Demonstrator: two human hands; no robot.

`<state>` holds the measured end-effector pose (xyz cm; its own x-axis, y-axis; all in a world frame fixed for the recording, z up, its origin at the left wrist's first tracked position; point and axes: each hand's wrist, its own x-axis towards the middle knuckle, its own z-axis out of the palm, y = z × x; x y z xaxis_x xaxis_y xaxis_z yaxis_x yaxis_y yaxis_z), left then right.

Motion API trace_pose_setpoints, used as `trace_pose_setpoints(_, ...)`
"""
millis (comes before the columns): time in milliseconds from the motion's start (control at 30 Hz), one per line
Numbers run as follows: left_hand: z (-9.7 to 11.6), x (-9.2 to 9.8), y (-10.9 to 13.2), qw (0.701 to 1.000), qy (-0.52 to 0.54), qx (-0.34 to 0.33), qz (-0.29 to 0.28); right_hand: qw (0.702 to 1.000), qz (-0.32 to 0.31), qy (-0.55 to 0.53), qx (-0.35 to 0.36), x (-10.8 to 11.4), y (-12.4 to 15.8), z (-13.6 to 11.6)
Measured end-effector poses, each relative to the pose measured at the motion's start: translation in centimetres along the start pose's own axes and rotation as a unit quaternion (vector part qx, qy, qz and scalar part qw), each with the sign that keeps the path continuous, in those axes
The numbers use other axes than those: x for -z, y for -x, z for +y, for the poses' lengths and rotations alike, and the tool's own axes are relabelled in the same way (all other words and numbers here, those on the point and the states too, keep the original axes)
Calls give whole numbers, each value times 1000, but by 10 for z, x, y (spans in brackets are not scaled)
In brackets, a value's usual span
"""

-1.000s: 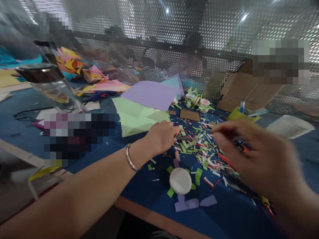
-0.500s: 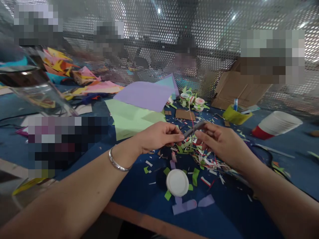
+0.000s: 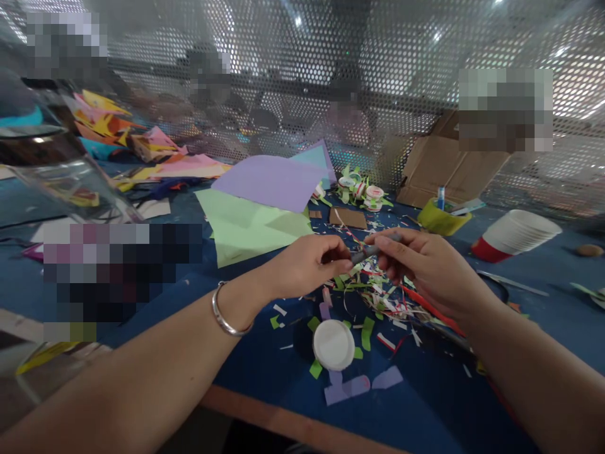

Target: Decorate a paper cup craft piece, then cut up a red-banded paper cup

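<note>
Both my hands meet above the blue table [image 3: 246, 366]: my left hand [image 3: 307, 265] pinches one end of a slim grey pen [image 3: 373, 251], and my right hand [image 3: 420, 268] grips the other end between thumb and fingers. Its long axis runs left to right, tilted up slightly toward my right hand. Under it lies a heap of paper scraps [image 3: 382, 299]. A white cup flower [image 3: 333, 345] sits nearer me, green paper [image 3: 246, 230] lies beyond my left hand, and paper cups [image 3: 517, 233] lie well off right.
</note>
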<state>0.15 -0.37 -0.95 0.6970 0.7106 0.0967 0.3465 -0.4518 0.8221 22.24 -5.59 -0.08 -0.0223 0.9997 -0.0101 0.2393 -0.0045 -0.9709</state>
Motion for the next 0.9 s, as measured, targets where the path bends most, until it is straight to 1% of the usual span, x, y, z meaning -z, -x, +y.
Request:
trace_pose_setpoints(67, -2, -4, 0, 1000, -15, -23, 8, 1000, 8, -4, 12, -2, 0, 1)
trace_pose_setpoints(133, -3, -7, -1, 999, 22, -42, 18, 999, 11, 16, 30, -3, 0, 1)
trace_pose_setpoints(167, -3, -9, -2, 998, 42, -49, 28, 999, 9, 29, 37, -3, 0, 1)
trace_pose_setpoints(267, -2, -12, -6, 993, 70, -53, 82, 996, 4, 68, 50, -5, 3, -2)
trace_pose_setpoints(333, -2, -12, -8, 990, 89, -48, 101, 994, 4, 97, 57, -5, 5, -4)
trace_pose_setpoints(467, -5, -15, -12, 986, 141, -40, 78, 984, 2, 159, 82, -8, 9, -6)
trace_pose_setpoints(533, -6, -17, -13, 983, 168, -39, 65, 981, 6, 173, 90, -9, 10, -7)
trace_pose_setpoints(600, -8, -15, -14, 982, 168, -44, 76, 982, 14, 164, 91, -10, 10, -7)
trace_pose_setpoints(633, -9, -12, -15, 982, 155, -49, 95, 983, 17, 158, 91, -10, 10, -7)
trace_pose_setpoints(700, -13, -3, -16, 980, 100, -61, 162, 983, 34, 156, 95, -9, 11, -8)
trace_pose_setpoints(767, -20, 10, -15, 971, 23, -55, 230, 976, 65, 180, 105, -8, 13, -11)
trace_pose_setpoints(800, -24, 16, -15, 969, -35, -41, 239, 971, 80, 197, 111, -8, 14, -13)
trace_pose_setpoints(867, -29, 24, -13, 967, -140, -13, 213, 961, 102, 224, 127, -8, 19, -18)
trace_pose_setpoints(900, -29, 25, -12, 964, -172, -6, 203, 957, 106, 234, 135, -9, 23, -20)
